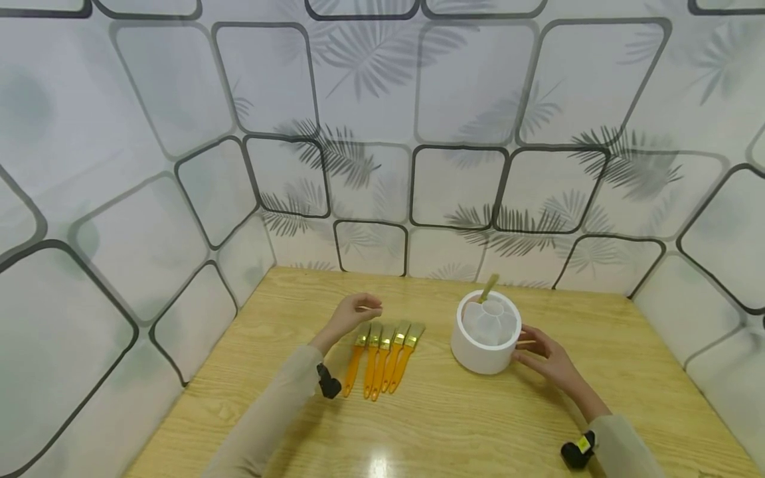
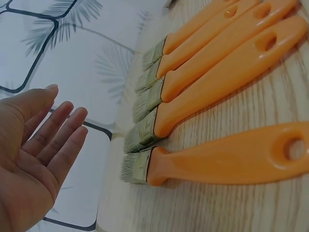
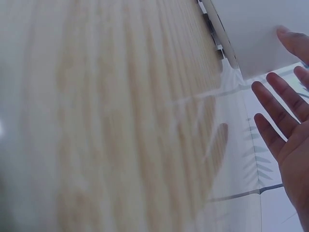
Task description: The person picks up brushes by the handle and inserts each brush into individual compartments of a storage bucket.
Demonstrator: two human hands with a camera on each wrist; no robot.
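Note:
Several paintbrushes (image 1: 381, 364) with orange handles lie side by side on the wooden table, bristles toward the back wall. My left hand (image 1: 351, 317) hovers by their bristle ends, fingers loosely extended and holding nothing; the left wrist view shows the brushes (image 2: 207, 92) beside it. To the right stands a round white organizer (image 1: 483, 355) with translucent compartments inside. One more brush (image 1: 489, 287) stands in a rear compartment, bristles up, its handle hidden. Against the organizer's right side is my right hand (image 1: 546, 358), fingers spread; in the right wrist view its thumb lies at the white wall (image 3: 256, 38).
The wood-grain table (image 1: 442, 425) runs back to a patterned cloth wall (image 1: 370, 186), which also closes off the left and right sides. Dark cameras are strapped at the left wrist (image 1: 329, 382) and right wrist (image 1: 578, 451).

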